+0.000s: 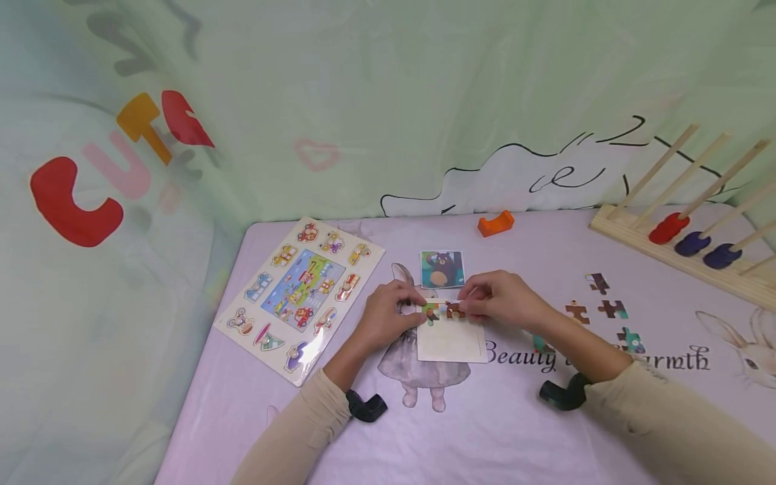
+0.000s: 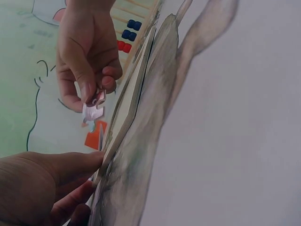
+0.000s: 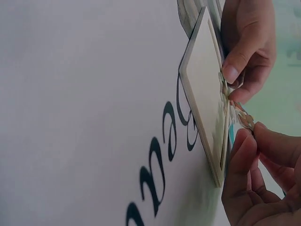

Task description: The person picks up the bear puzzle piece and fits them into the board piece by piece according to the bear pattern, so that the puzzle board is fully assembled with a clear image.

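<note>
A small pale wooden puzzle tray [image 1: 450,342] lies in front of me, with a green jigsaw piece [image 1: 432,312] in its upper left corner. My left hand [image 1: 388,314] grips the tray's left edge between thumb and fingers. Between the thumb and fingertips of my right hand [image 1: 504,299] is a brown bear jigsaw piece [image 1: 455,310], pinched over the tray's top side. In the left wrist view this jigsaw piece [image 2: 94,112] is tilted above the tray [image 2: 129,106]. Just beyond the tray is a picture card of a bear [image 1: 442,269].
Several loose jigsaw pieces [image 1: 612,309] lie to the right, one partly behind my right forearm. A vehicle peg puzzle board [image 1: 254,323] lies left. Farther back are an orange block [image 1: 496,223] and a wooden bead rack [image 1: 685,250] at the right.
</note>
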A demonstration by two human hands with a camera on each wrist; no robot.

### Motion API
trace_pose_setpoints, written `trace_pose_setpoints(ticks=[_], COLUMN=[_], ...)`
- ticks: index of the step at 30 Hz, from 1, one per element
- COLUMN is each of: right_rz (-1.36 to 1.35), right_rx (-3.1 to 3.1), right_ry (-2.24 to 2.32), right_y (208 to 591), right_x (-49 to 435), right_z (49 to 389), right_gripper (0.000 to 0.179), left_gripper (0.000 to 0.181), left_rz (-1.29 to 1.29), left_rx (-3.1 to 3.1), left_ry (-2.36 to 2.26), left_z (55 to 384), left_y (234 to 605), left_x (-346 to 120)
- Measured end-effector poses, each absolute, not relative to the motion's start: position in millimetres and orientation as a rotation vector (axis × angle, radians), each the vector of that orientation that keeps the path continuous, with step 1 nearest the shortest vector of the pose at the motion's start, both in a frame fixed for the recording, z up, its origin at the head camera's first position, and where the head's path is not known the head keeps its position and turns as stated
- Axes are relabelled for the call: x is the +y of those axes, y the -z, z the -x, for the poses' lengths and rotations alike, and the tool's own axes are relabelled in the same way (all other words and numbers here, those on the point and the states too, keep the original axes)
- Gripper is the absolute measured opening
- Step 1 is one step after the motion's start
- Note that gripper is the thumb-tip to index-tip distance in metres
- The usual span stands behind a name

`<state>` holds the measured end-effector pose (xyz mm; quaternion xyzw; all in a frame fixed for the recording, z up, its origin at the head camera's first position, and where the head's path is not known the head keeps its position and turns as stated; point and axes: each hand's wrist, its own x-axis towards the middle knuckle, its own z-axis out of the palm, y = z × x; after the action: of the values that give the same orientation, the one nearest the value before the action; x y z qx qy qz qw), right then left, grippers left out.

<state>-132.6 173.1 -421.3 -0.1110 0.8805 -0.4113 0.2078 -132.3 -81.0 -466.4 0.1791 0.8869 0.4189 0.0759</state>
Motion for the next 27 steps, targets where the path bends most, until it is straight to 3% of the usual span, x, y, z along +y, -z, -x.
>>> trace_pose_setpoints(ticks=[27], right_rz=[0.208], right_rx=[2.514], right_ry=[1.037], right_y=[430.1], right_x=[154.0], right_z=[137.7], right_gripper=[0.016], left_gripper=[0.017], left_rz=[-0.534], left_rx=[2.675], left_ry=[-1.229], left_z=[132.5], left_y=[467.6], left_x=[-80.9])
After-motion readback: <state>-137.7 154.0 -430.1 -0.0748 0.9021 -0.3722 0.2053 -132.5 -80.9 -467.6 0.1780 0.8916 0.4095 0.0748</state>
